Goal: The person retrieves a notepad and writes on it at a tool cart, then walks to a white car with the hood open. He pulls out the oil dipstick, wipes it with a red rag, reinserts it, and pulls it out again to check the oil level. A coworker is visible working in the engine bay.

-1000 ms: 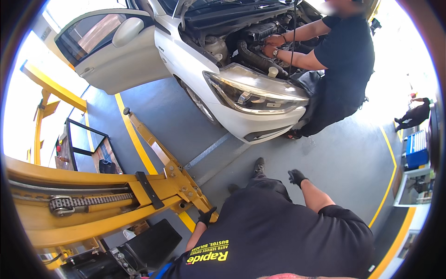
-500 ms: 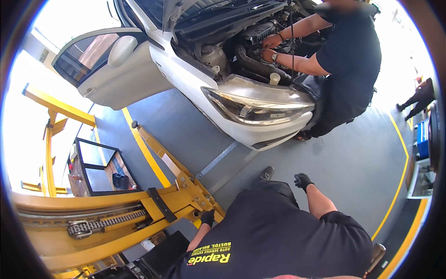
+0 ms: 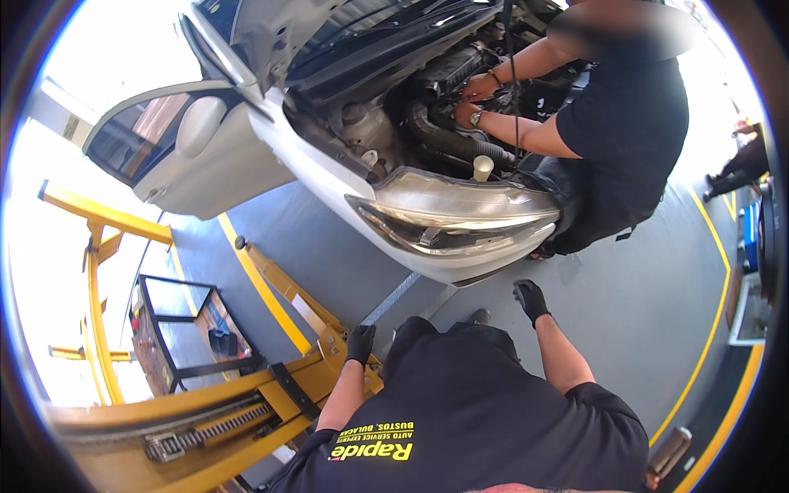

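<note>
My right hand [image 3: 532,301], in a black glove, is held out over the grey floor in front of the car. Its fingers are apart and it holds nothing. My left hand [image 3: 359,345], gloved in black too, hangs beside the yellow lift post [image 3: 332,352] with its fingers loosely extended and nothing visible in it. Whether it touches the post I cannot tell. Ahead is a white car [image 3: 320,185] with its hood [image 3: 275,29] raised, its front corner and headlight [image 3: 460,226] nearest me.
A co-worker [image 3: 629,123] leans over the engine bay, both hands [image 3: 472,100] among the engine parts. The car's door [image 3: 209,168] stands open. A lift arm [image 3: 283,283] reaches across the floor at left, near a black-framed cart [image 3: 177,317]. Another person [image 3: 744,164] is at far right.
I have moved closer to the car. My left hand has come forward from lower by the lift post, and my right hand is farther forward. The co-worker's hands remain in the engine bay.
</note>
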`<state>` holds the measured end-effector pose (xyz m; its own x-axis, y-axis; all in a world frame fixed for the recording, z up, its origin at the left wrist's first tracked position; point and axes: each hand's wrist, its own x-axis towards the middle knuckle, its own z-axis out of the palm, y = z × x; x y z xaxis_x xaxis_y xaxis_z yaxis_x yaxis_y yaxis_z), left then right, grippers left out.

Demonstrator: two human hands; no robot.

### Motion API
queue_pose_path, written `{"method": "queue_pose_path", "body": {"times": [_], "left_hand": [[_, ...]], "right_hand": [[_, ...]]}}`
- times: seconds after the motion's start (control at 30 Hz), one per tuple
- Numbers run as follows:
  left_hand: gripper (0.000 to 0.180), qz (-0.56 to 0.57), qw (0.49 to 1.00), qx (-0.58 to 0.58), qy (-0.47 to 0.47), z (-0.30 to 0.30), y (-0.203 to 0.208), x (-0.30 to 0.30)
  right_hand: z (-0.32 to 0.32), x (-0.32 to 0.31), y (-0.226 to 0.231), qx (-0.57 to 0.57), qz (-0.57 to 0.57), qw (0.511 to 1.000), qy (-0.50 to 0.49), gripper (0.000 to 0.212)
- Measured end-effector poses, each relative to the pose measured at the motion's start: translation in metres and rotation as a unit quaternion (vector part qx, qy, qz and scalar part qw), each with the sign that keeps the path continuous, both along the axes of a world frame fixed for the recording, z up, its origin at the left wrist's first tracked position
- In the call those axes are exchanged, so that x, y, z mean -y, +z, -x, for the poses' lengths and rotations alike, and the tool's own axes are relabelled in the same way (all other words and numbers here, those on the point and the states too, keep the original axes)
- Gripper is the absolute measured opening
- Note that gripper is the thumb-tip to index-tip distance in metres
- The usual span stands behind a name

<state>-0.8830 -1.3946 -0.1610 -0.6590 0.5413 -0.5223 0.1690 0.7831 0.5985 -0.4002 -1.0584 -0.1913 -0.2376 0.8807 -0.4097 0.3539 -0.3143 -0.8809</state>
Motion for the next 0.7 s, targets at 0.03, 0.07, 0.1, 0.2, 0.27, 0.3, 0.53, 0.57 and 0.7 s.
{"method": "queue_pose_path", "body": {"times": [0.03, 0.07, 0.1, 0.2, 0.27, 0.3, 0.53, 0.57, 0.7], "left_hand": [[0.04, -0.04, 0.999, 0.007, -0.016, -0.002, 0.017, -0.035], [0.037, -0.077, 0.996, 0.012, -0.031, 0.0, 0.025, -0.057], [0.038, -0.129, 0.979, -0.066, -0.147, 0.009, 0.017, -0.069], [0.038, -0.188, 0.886, -0.182, -0.383, 0.056, -0.047, -0.087], [0.035, -0.111, 0.9, -0.105, -0.409, 0.069, -0.073, -0.095], [0.036, -0.024, 0.862, -0.122, -0.492, 0.077, -0.083, -0.097], [0.072, 0.375, 0.773, 0.031, -0.511, 0.122, -0.019, -0.146], [0.072, 0.409, 0.772, 0.017, -0.486, 0.123, -0.01, -0.16], [0.074, 0.434, 0.743, 0.041, -0.508, 0.078, -0.052, -0.203]], "right_hand": [[0.009, -0.012, 0.003, 0.001, -0.005, 1.0, 0.005, 0.031], [0.02, -0.021, 0.01, 0.019, -0.001, 0.999, 0.033, 0.031], [0.034, -0.027, 0.021, 0.032, 0.006, 0.997, 0.066, 0.031], [0.058, -0.019, 0.034, 0.068, -0.052, 0.989, 0.12, 0.031], [0.042, 0.012, 0.025, 0.132, -0.154, 0.973, 0.112, 0.032], [0.031, 0.034, 0.024, 0.13, -0.077, 0.987, 0.045, 0.032], [-0.132, 0.293, -0.051, 0.027, 0.28, 0.866, -0.414, 0.038], [-0.14, 0.332, -0.059, -0.009, 0.305, 0.837, -0.454, 0.035], [-0.18, 0.524, -0.098, 0.431, 0.157, 0.885, -0.085, 0.04]]}}
